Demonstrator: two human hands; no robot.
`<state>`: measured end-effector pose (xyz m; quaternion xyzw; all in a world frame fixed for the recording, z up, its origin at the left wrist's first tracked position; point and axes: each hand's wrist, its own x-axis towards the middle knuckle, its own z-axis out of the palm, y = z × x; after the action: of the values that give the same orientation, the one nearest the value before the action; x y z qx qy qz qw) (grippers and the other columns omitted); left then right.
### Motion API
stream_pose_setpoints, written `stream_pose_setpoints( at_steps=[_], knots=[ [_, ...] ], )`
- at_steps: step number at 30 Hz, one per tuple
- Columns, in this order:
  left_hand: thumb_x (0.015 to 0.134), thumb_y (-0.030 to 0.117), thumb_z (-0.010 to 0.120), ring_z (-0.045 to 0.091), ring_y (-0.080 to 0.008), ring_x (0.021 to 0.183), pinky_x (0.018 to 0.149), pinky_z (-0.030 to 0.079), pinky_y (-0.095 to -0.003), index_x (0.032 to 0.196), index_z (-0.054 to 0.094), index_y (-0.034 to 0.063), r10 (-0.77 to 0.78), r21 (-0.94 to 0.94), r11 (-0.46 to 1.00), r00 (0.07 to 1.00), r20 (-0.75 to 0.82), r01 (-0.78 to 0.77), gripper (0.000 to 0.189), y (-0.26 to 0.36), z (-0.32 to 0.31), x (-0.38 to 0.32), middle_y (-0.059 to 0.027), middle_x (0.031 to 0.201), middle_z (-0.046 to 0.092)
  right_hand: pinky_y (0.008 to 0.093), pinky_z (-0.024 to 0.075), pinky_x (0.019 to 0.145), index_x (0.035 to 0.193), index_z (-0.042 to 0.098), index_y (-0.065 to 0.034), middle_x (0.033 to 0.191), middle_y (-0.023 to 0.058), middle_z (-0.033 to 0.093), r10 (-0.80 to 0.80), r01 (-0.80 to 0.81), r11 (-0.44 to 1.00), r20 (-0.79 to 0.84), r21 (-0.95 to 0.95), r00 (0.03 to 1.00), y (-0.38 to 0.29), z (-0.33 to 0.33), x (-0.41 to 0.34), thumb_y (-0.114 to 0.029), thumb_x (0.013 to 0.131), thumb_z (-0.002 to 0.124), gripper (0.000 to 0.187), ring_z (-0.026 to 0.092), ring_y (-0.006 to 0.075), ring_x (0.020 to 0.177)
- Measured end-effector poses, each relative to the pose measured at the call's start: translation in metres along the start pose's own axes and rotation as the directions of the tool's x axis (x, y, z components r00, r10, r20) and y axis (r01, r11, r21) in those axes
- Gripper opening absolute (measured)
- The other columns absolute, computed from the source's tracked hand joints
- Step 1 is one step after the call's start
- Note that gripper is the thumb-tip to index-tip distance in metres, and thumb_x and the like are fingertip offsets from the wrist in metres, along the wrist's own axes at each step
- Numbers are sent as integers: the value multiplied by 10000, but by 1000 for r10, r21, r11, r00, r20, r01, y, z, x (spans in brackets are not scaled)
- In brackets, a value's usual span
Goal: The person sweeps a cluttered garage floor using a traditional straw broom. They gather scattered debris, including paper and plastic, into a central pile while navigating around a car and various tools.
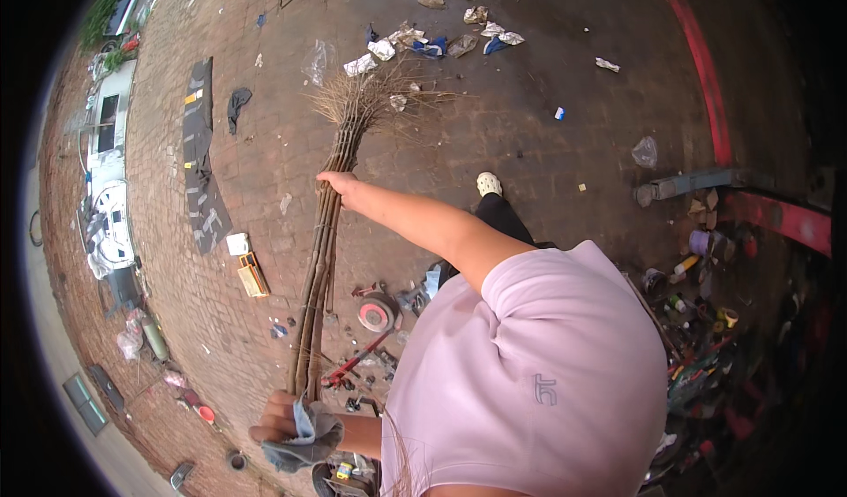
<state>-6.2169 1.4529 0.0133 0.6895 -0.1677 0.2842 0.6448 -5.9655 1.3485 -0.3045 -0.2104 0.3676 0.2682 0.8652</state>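
Observation:
A long bundle of thin sticks and twigs, a besom-like broom, runs from low left up to its fanned twig end. My right hand grips the shafts below the spread twigs, its arm stretched out. At the butt end my left hand is closed, with a grey-blue cloth bunched at the hand and wrist. The twig tips lie beside crumpled white papers, blue scraps and a clear plastic bag on the brick paving.
My foot in a pale clog is right of the broom. A grey mat, a yellow-and-black box and a red-centred wheel lie on the paving. Red metal beams and cluttered tools are at the right.

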Motion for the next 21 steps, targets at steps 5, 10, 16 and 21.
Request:
stream_pose_setpoints(
  at_steps=[5,10,16,21],
  knots=[
    [840,311,384,278,-110,412,426,274,-246,648,258,98,135,193,977,966,-219,-93,313,46,-27,20,16,499,242,342,509,567,831,533,-22,715,79,576,4,-5,1000,-63,-23,998,3,27,-69,-146,724,645,198,587,189,620],
    [815,311,444,294,-107,404,431,278,-247,657,273,90,19,-185,982,1000,-22,-23,321,37,-68,42,18,482,265,321,519,586,866,527,-29,778,51,577,-61,53,997,-178,-48,982,5,-6,-113,-122,732,635,196,592,166,665],
    [786,312,516,313,-103,394,436,282,-248,668,291,81,-46,-651,705,935,352,280,343,-7,-60,89,21,462,293,332,519,618,836,521,-65,785,41,574,-159,216,957,-277,191,948,-25,-76,-166,-154,734,631,174,590,155,693],
    [856,286,329,253,-105,412,416,269,-223,665,259,106,-71,-560,797,956,286,227,271,-56,49,96,13,488,224,316,500,581,824,509,-77,718,29,546,-223,403,826,-428,394,876,-72,-172,-182,-159,733,611,159,565,150,624]
  ],
)
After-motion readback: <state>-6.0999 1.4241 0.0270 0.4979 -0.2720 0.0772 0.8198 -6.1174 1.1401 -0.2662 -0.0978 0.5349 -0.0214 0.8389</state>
